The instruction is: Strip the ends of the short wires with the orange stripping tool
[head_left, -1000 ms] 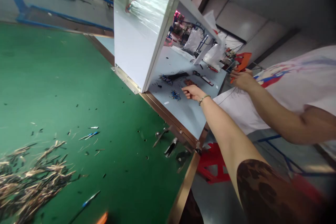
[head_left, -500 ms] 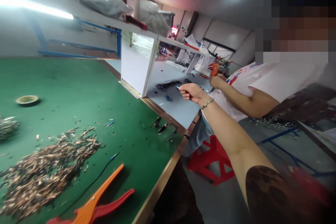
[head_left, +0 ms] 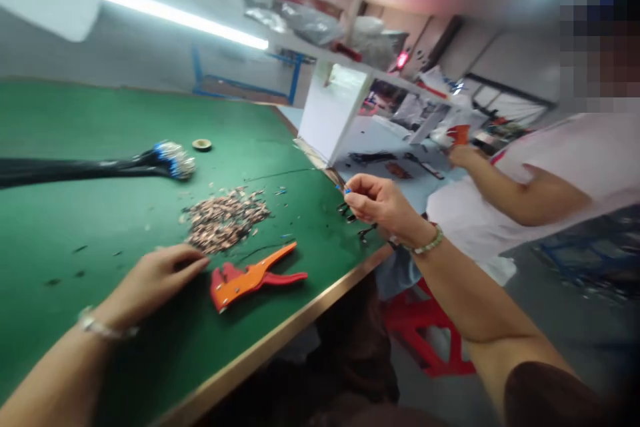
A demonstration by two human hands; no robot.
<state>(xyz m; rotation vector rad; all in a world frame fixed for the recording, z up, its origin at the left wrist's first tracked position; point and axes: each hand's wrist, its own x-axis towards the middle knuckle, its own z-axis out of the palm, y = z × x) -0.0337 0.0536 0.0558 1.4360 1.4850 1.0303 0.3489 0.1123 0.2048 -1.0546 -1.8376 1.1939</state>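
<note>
Above the green table's right edge, my right hand (head_left: 375,203) pinches small blue-tipped wire ends (head_left: 347,191) between thumb and fingers; most of what it holds is hidden. My left hand (head_left: 163,273) lies low over the tabletop, fingers stretched toward the pile of copper-coloured wire scraps (head_left: 225,219), with nothing visible in it. Just right of its fingertips lies an orange and red wire stripper (head_left: 245,283), handles pointing right. A thin black wire (head_left: 265,250) runs behind the stripper. Farther left, a bundle of black wires (head_left: 105,170) ends in blue and silver tips.
A tape roll (head_left: 202,145) sits behind the scraps. A white partition (head_left: 333,110) divides the green table (head_left: 150,110) from a pale one. A co-worker in a white shirt (head_left: 540,173) holds an orange tool (head_left: 459,135) at right. A red stool (head_left: 430,333) stands below.
The view has swung left and back. My left hand has come into view beside the stripper. My right hand has drawn back from the co-worker's pale table toward the green table.
</note>
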